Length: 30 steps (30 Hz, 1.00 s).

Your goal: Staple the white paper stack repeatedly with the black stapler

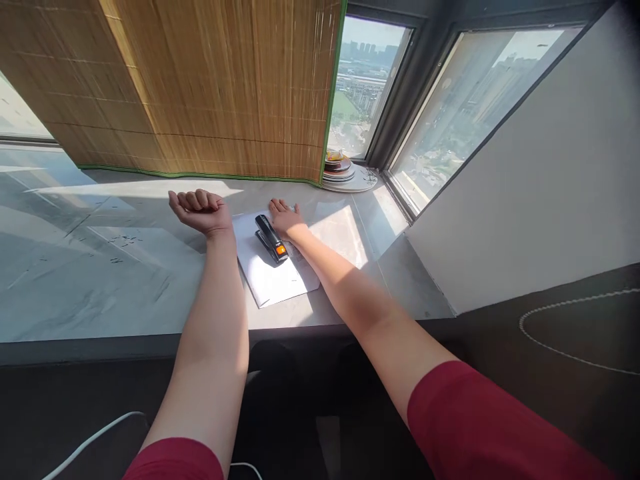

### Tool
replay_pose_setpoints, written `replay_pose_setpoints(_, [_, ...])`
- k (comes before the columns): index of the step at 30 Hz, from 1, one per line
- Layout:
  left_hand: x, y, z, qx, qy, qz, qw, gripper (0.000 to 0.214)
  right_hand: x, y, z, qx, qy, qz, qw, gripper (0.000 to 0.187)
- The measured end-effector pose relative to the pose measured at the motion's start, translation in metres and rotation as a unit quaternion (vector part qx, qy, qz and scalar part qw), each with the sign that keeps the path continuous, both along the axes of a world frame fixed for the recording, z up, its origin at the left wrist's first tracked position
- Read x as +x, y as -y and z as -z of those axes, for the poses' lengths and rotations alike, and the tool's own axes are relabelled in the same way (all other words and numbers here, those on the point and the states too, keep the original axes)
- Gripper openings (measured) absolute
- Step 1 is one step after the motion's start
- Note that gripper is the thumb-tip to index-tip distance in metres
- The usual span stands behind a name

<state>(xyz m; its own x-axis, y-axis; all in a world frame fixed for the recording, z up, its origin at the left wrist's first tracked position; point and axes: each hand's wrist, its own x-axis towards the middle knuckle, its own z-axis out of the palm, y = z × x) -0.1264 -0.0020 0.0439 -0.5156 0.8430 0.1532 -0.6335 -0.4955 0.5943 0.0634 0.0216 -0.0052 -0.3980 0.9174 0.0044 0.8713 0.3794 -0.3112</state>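
My two bare hands reach forward over one pale, marbled window ledge [150, 287]. My left hand [200, 210] is turned palm up with its fingers folded in, just beyond the left edge of the white paper [273, 283]; whether anything is inside it, I cannot tell. My right hand [286, 219] lies flat, palm down, thumb apart from the fingers, at the far edge of the paper. One black stapler [270, 237] with one orange patch rests on the paper, slanted, just beside my right hand. How many sheets there are I cannot count. Small dark bits [123, 240] lie scattered to the left, too tiny to number. Ahead hangs one bamboo blind [215, 87] edged in green. Near its right corner sits one stack of plates [350, 179], several high. Two window panes [365, 87] meet at the right, showing a city in daylight. My two sleeves [185, 460] are dark red.
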Motion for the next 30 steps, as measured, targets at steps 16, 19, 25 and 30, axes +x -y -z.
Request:
replay_pose_setpoints(16, [-0.004, -0.016, 0.012, 0.093, -0.042, -0.005, 0.995, 0.071, -0.045, -0.005, 0.005, 0.04, -0.028, -0.048, 0.998, 0.061])
replay_pose_setpoints(19, [-0.005, -0.023, 0.018, 0.13, 0.006, -0.009, 0.991, 0.066, -0.045, -0.005, 0.003, 0.037, -0.02, -0.068, 0.997, 0.058])
replay_pose_setpoints(25, [0.003, -0.01, 0.006, 0.058, -0.009, 0.073, 0.996, 0.076, -0.044, -0.008, 0.005, 0.03, -0.021, -0.078, 0.996, 0.061])
replay_pose_setpoints(30, [0.01, 0.001, -0.005, 0.033, 0.001, 0.081, 0.996, 0.076, -0.036, -0.009, 0.011, 0.033, -0.022, -0.041, 0.998, 0.069])
